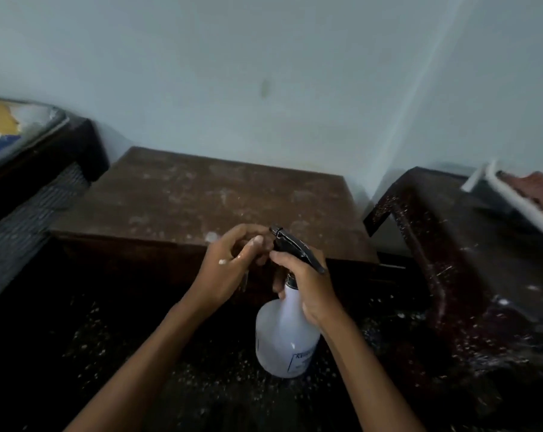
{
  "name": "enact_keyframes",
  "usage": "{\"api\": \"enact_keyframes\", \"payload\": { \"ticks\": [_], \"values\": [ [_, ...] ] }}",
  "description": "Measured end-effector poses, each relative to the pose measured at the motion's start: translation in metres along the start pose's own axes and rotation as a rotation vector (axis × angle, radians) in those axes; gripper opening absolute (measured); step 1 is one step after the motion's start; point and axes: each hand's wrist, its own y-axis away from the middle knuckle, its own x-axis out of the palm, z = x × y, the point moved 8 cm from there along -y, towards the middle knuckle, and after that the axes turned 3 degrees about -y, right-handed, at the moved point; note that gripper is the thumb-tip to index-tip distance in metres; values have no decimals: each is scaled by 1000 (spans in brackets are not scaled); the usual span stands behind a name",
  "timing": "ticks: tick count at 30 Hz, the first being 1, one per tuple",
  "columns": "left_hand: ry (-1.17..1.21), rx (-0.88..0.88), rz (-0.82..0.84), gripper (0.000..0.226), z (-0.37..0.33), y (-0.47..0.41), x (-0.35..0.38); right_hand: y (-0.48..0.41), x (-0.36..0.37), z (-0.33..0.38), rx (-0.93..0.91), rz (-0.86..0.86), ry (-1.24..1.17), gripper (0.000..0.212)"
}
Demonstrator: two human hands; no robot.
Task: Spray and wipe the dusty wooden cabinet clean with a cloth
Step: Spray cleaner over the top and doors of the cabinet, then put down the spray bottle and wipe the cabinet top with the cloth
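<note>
The brown wooden cabinet [201,194] stands against the wall, and its top is blotched with pale dust. In front of it I hold a white spray bottle [285,335] with a black trigger head [295,247]. My right hand [307,285] grips the bottle's neck just under the trigger. My left hand [233,269] reaches across, and its fingertips pinch the black nozzle tip. No cloth is in view.
A dark wooden bed frame [426,244] with a mattress edge [519,201] flanks the cabinet on the right. On the left sits dark furniture carrying a blue and yellow object [11,129]. The dark floor [139,353] below is speckled with white bits. A pale wall rises behind.
</note>
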Motion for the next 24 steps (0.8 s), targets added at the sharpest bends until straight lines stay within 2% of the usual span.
{"api": "enact_keyframes", "payload": {
  "ticks": [2,5,8,9,12,17,21,24],
  "values": [
    [53,-19,10,14,-48,-21,-3,-5,1,48,1,57,-41,11],
    [100,-23,13,13,-118,-47,-9,-9,-1,122,-13,117,-74,7],
    [140,-55,55,10,-200,-62,-7,-4,-8,199,-8,171,-142,37],
    [159,-76,87,8,-233,-67,-6,1,-12,228,23,187,-200,40],
    [122,-74,169,5,-328,-78,-3,20,-26,310,57,202,-306,40],
    [44,-23,149,7,-456,-87,11,53,-62,429,95,148,-291,33],
    [-10,0,137,7,-513,-88,28,86,-110,484,107,32,-203,24],
    [-58,13,244,11,-528,-83,56,107,-144,501,98,-28,-49,25]
  ]
}}
